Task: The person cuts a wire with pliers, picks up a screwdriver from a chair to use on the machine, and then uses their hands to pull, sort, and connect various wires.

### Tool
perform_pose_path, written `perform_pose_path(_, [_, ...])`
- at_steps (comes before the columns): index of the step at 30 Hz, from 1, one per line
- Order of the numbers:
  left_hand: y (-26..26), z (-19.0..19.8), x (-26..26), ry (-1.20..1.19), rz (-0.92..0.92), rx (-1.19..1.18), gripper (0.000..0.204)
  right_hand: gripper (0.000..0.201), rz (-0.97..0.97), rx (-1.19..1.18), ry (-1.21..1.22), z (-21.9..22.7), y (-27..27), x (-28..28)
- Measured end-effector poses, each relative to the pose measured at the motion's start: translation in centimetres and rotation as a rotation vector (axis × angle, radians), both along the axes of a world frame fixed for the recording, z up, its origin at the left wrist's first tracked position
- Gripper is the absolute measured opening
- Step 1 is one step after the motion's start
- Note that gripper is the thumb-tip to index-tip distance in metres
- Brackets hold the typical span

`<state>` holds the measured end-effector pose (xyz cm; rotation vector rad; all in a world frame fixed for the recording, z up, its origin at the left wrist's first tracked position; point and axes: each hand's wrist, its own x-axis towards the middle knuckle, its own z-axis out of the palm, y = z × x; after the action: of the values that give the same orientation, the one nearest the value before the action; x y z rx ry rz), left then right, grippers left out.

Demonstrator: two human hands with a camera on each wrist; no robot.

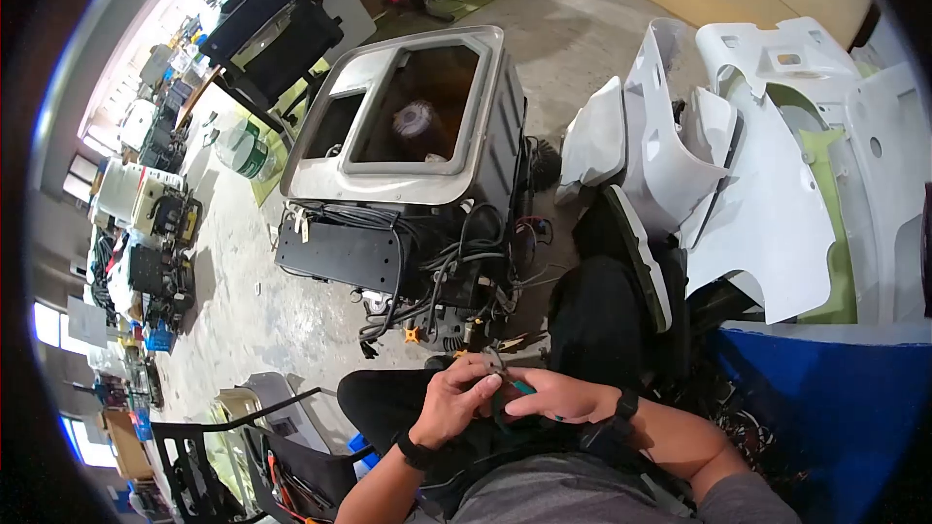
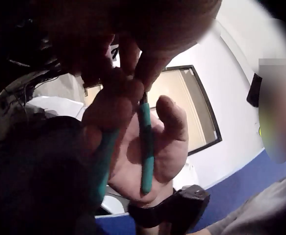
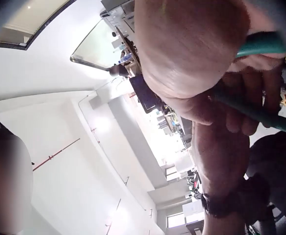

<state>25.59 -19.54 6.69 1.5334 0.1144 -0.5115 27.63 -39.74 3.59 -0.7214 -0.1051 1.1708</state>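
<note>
My right hand (image 1: pixel 558 395) holds a pair of pliers with green handles (image 2: pixel 147 147), whose grips spread apart across the palm in the left wrist view. The metal head of the pliers (image 1: pixel 494 362) points at my left hand (image 1: pixel 454 400). The left fingers and thumb are curled together right at that head, pinching a small thing that they mostly hide; I cannot tell what it is. Both hands are close together above my lap. In the right wrist view a green handle (image 3: pixel 260 113) runs beneath the curled right fingers.
Ahead stands a metal-framed machine body (image 1: pixel 466 184) with an open top and loose black cables (image 1: pixel 456 257). White shell panels (image 1: pixel 767 194) lean at the right, above a blue surface (image 1: pixel 825 417). A black chair (image 1: pixel 282 461) holding tools is at the left. A large bottle (image 1: pixel 243 150) stands beyond.
</note>
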Motion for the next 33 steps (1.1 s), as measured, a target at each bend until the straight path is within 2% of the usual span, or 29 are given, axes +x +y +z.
perform_pose_path(2, [0.4, -0.3, 0.1, -0.055, 0.02, 0.022, 0.016, 0.059, -0.006, 0.037, 0.032, -1.5, -0.2, -0.2])
perform_pose_path(4, [0.1, 0.8, 0.5, -0.035, 0.046, -0.029, 0.016, 0.054, 0.01, 0.176, 0.075, -1.6, -0.3, 0.0])
perform_pose_path(6, [0.0, 2.0, 1.2, -0.089, 0.005, 0.103, 0.013, 0.053, 0.031, 0.138, 0.024, -1.2, -0.2, 0.3])
perform_pose_path(8, [1.3, 1.6, 2.0, -0.344, -0.064, 0.375, 0.008, 0.051, 0.052, 0.099, -0.029, -0.8, -0.3, 0.6])
perform_pose_path(9, [1.1, 2.4, 2.4, -0.334, 0.102, 0.466, 0.005, 0.049, 0.043, 0.075, -0.043, -0.6, -0.5, 0.8])
perform_pose_path(10, [1.3, 3.1, 2.9, -0.482, 0.181, 0.586, 0.01, 0.047, 0.035, 0.051, -0.058, -0.5, -0.8, 1.0])
perform_pose_path(12, [1.9, 3.7, 4.1, -0.647, 0.292, 0.857, 0.02, 0.045, -0.013, 0.06, -0.02, -0.4, -1.6, 1.1])
perform_pose_path(13, [1.7, 3.9, 5.0, -0.65, 0.291, 0.858, 0.02, 0.044, -0.055, 0.064, 0.021, -0.4, -2.0, 1.2])
perform_pose_path(15, [1.4, 4.4, 6.6, -0.937, 0.223, 1.125, 0.029, 0.042, -0.073, 0.067, 0.03, -0.5, -2.7, 1.4])
perform_pose_path(16, [1.5, 4.4, 6.9, -0.938, 0.22, 1.129, 0.029, 0.039, -0.089, 0.068, 0.04, -0.6, -3.0, 1.4])
perform_pose_path(18, [2.0, 4.0, 7.6, -0.92, 0.0, 1.19, 0.031, 0.039, -0.091, 0.078, 0.036, -0.5, -3.3, 1.5])
perform_pose_path(19, [2.2, 3.9, 7.5, -0.929, -0.023, 1.261, 0.029, 0.038, -0.096, 0.085, 0.034, -0.5, -3.3, 1.5])
perform_pose_path(23, [2.9, 4.8, 7.4, -0.875, -0.063, 1.244, 0.029, 0.037, -0.136, 0.117, 0.06, -1.3, -3.5, 1.3])
perform_pose_path(25, [3.3, 5.2, 7.4, -0.826, -0.088, 1.135, 0.033, 0.037, -0.145, 0.123, 0.077, -1.5, -3.6, 1.4])
perform_pose_path(29, [4.0, 5.2, 7.4, -0.793, -0.078, 1.071, 0.033, 0.035, -0.167, 0.128, 0.077, -1.4, -3.7, 1.9])
perform_pose_path(31, [4.6, 5.3, 7.0, -0.617, 0.037, 0.927, 0.031, 0.034, -0.165, 0.123, 0.07, -1.3, -3.7, 2.1])
perform_pose_path(33, [4.9, 4.9, 6.6, -0.621, 0.106, 0.89, 0.027, 0.034, -0.188, 0.1, 0.075, -1.4, -3.6, 2.1])
